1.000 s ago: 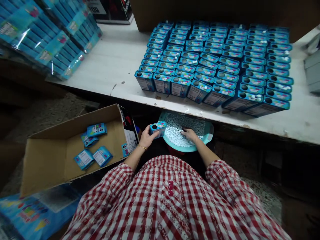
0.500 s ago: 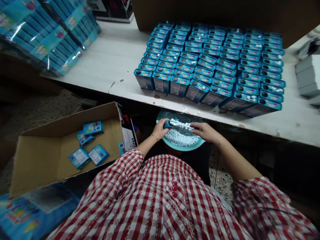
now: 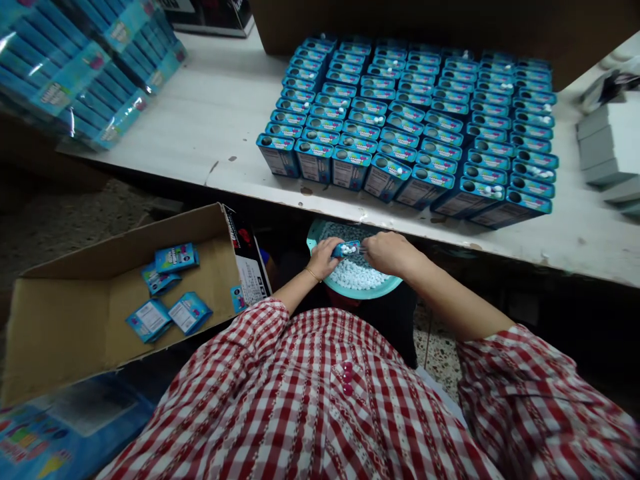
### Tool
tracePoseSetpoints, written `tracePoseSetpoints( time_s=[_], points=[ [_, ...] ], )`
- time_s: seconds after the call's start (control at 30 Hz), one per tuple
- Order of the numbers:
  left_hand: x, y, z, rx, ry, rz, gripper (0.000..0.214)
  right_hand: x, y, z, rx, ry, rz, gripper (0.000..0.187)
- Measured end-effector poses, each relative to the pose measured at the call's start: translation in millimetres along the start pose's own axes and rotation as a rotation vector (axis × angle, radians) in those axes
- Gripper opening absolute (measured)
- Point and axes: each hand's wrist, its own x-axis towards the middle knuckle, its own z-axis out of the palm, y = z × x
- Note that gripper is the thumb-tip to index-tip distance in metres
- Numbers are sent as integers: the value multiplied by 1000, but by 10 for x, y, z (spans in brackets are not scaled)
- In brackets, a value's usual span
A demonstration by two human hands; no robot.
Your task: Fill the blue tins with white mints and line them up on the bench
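Observation:
Over a turquoise basin [image 3: 361, 293] of small white pellets [image 3: 357, 275], my left hand [image 3: 323, 260] grips a small blue candy box [image 3: 347, 249]. White pellets lie on the box's upper face. My right hand [image 3: 393, 255] is beside the box, on its right, with the fingers curled together and the back of the hand upward. Something blurred shows at its fingertips, and I cannot make out what it is. The basin rests near my lap, under the table's front edge.
Rows of upright blue boxes [image 3: 351, 170] with round holes stand on the white table [image 3: 220, 100]. Wrapped blue packs [image 3: 75, 73] are at the left. Several blue packets [image 3: 190, 313] lie in an open carton [image 3: 113, 320]. Grey-white boxes [image 3: 607, 143] are at the right.
My right hand has moved left and turned over toward the blue box. The heap of pellets between my hands is gone, with only a few left on the box.

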Motion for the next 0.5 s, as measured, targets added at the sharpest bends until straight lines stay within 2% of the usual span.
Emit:
tracePoseSetpoints(
  time_s=[0.1,0.2,0.27,0.37,0.43,0.5],
  points=[
    [18,-4,-25,-41,43,19,38,-124,88,-52,-14,37,17,31],
    [-13,-46,-100,-103,110,4,35,-253,359,127,41,102,55,31],
    [-63,-83,-160,-157,165,-25,34,-230,536,420,107,85,110,33],
    [-147,-122,-240,-211,239,-92,36,37,592,999,218,-60,271,36],
    [-193,-134,-283,-230,268,-132,36,311,463,1341,270,-89,238,34],
    [-227,-139,-321,-244,289,-169,37,579,274,1574,336,-62,129,36]
  ],
)
